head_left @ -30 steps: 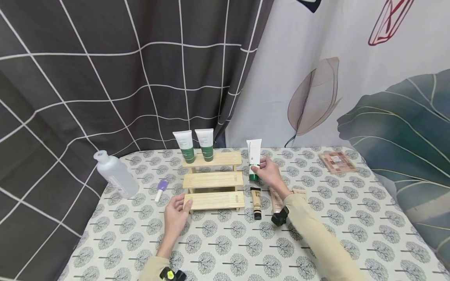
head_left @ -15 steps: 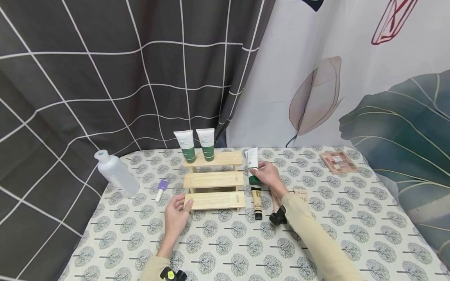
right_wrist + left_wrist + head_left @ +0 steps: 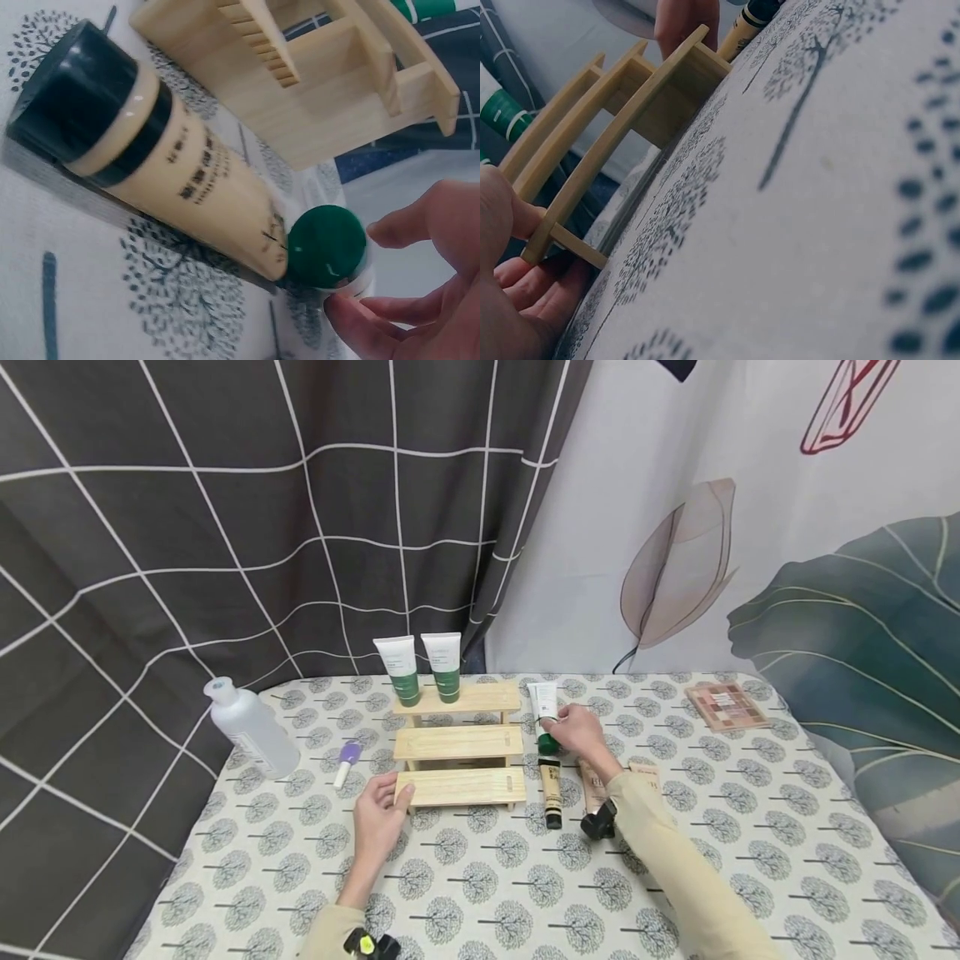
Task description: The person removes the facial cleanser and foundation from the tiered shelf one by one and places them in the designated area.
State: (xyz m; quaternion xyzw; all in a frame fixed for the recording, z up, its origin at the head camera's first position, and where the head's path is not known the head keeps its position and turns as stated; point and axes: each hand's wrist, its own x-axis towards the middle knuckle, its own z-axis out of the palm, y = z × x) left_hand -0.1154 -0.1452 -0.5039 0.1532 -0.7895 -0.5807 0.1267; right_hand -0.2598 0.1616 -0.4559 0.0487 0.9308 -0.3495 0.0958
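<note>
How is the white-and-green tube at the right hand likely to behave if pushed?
The tube probably wouldn't roll far, since its far end looks wide and flat. Its green cap may feel slippery, as its smooth surface catches glossy highlights. Its body would likely give when squeezed, judging by its squeeze-tube shape, though no dent shows to confirm that.

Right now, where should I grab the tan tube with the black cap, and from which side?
Probably pinch the tan tube across its middle, from above: it's long and lies flat, its black cap at the near end, and the wooden stand sits close on its left.
</note>
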